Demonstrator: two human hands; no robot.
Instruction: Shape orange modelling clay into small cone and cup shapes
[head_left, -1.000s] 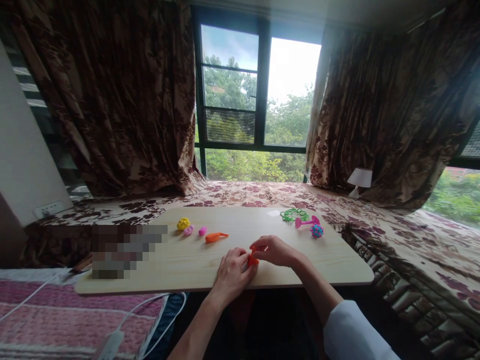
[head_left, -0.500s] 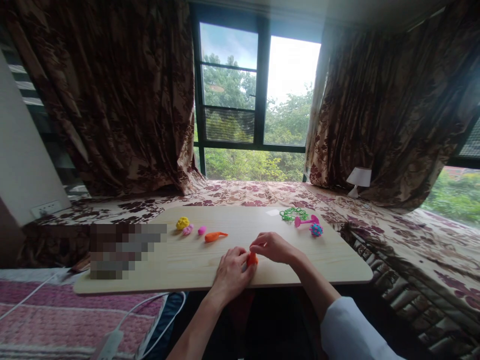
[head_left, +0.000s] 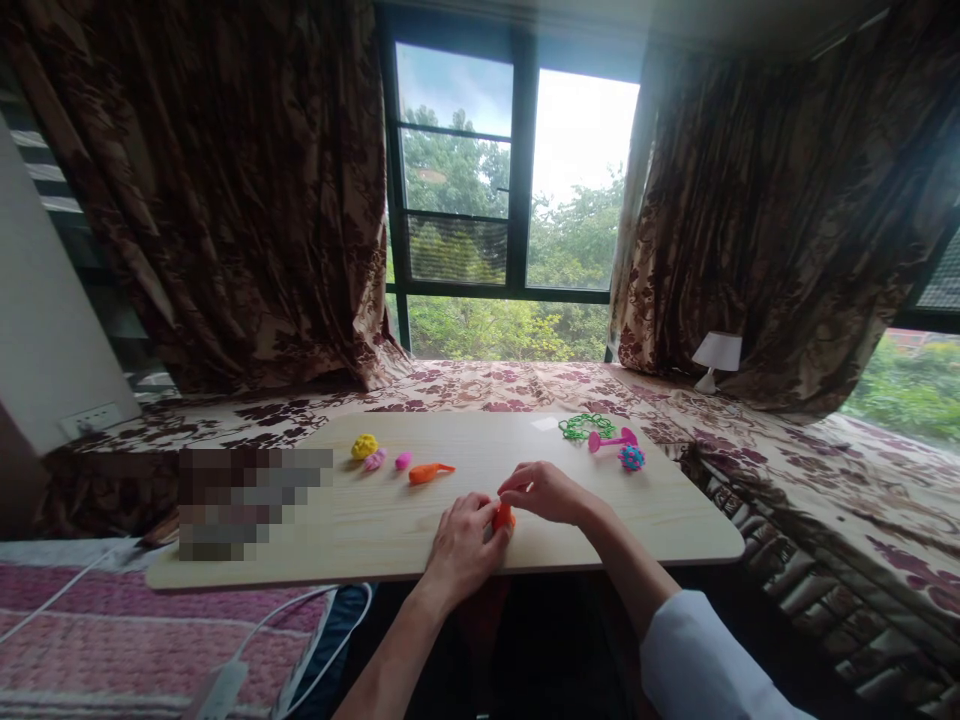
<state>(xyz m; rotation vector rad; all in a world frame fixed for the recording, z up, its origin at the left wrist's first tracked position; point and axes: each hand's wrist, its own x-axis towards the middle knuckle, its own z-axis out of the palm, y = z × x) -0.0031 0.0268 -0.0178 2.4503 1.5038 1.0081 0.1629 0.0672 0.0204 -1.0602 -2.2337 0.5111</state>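
Note:
Near the front edge of the table, my left hand (head_left: 466, 537) curls around a small orange lump (head_left: 505, 516) that looks like modelling clay. The fingertips of my right hand (head_left: 546, 492) pinch together at its narrow top. Much of the lump is hidden by the fingers. Beyond my left hand lies an orange carrot-shaped piece (head_left: 427, 474). Farther left are a small bright pink ball (head_left: 403, 461), a pale pink crumpled lump (head_left: 375, 459) and a yellow lumpy ball (head_left: 364, 446).
On the right of the wooden table (head_left: 360, 520) lie a green bead string (head_left: 587, 427), a pink dumbbell-shaped toy (head_left: 613, 440) and a blue knobbly ball (head_left: 632, 458). A blurred patch covers the table's left end. A white lamp (head_left: 718, 351) stands behind, near the curtain.
Both hands stay at the orange lump with almost no visible movement. The whole view has shifted very slightly.

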